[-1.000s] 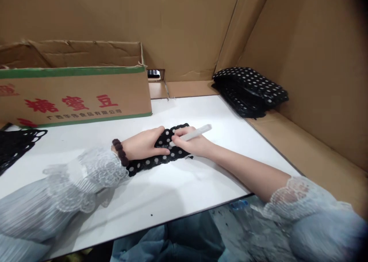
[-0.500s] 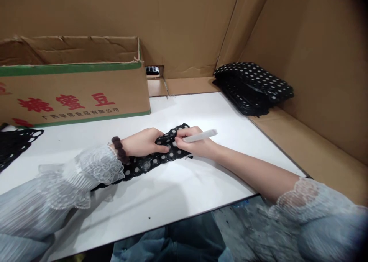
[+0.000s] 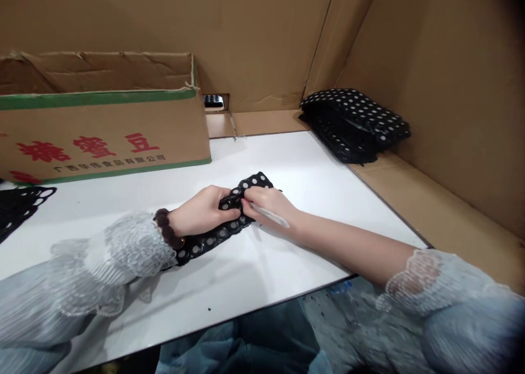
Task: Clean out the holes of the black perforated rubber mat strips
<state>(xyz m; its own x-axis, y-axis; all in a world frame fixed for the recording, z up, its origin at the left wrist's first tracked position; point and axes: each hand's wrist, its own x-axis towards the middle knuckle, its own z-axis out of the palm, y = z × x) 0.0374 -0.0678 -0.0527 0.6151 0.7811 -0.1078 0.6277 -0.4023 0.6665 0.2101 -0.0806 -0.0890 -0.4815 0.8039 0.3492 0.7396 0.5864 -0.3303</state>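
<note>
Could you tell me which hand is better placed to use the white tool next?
Probably the right hand: it holds the white tool at the strip, while the left hand rests on it.

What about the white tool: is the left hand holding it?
No, the right hand holds the tool; the left hand touches the dotted strip.

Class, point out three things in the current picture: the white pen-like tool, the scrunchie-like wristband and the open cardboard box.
White pen-like tool (image 3: 269, 215): head view, middle of its barrel.
Wristband (image 3: 168, 230): head view, its dark band.
Cardboard box (image 3: 102, 128): head view, its front wall.
</note>
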